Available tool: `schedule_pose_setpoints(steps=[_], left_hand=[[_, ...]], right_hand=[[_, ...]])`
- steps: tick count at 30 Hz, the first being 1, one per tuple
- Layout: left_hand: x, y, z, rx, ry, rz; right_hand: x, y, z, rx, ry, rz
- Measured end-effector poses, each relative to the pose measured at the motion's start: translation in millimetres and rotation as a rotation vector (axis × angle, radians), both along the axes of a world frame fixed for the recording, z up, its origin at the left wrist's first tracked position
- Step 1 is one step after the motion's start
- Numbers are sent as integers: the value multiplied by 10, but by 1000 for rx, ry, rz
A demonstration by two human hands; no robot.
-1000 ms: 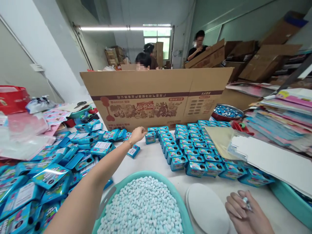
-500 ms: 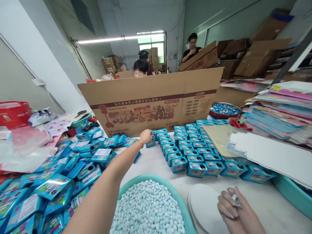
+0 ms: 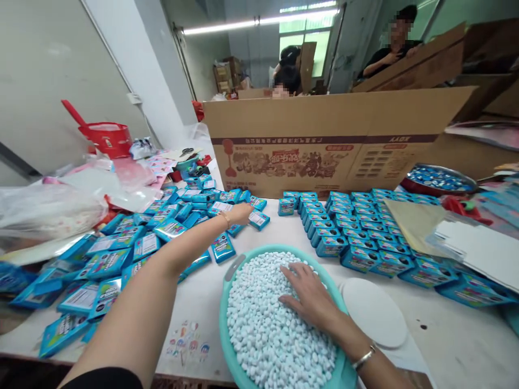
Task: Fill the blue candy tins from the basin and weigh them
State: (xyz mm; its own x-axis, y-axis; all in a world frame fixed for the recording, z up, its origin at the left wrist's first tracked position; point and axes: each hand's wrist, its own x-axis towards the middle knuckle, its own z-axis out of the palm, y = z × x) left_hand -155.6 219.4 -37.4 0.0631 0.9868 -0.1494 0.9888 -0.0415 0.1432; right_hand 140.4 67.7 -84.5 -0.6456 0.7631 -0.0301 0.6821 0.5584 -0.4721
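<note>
My left hand (image 3: 240,214) reaches over the right edge of a loose pile of blue tins (image 3: 170,229), beside a tin (image 3: 258,219) lying flat. Its fingers are mostly hidden, so a grip cannot be made out. My right hand (image 3: 310,294) lies on the pale blue and white candies (image 3: 263,319), its fingers spread. They fill a turquoise basin (image 3: 225,329) at the table's front. Upright blue tins (image 3: 331,246) with dark round holes in their tops stand in rows behind and right of the basin.
A large cardboard box (image 3: 324,121) stands behind the tins. White round discs (image 3: 377,313) lie right of the basin. A red bowl (image 3: 440,186) of small blue-wrapped pieces, plastic bags (image 3: 52,210) and a red bucket (image 3: 107,139) are around. People are at the back.
My left hand has left the upright tin at the row's end and moved back to the pile. My right hand, closed on small candies before, now rests spread in the basin. The view has turned left.
</note>
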Motion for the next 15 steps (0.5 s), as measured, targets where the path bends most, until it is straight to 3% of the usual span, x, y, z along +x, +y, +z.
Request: schedule_pose_setpoints(steps=[4, 10, 15], left_hand=[[236, -33, -333, 14, -19, 55], [575, 167, -574, 56, -36, 281], [510, -125, -716, 120, -96, 183]], right_hand=[[-138, -63, 63, -64, -202, -33], [-166, -211, 24, -136, -180, -79], [-135, -211, -77, -210, -114, -117]])
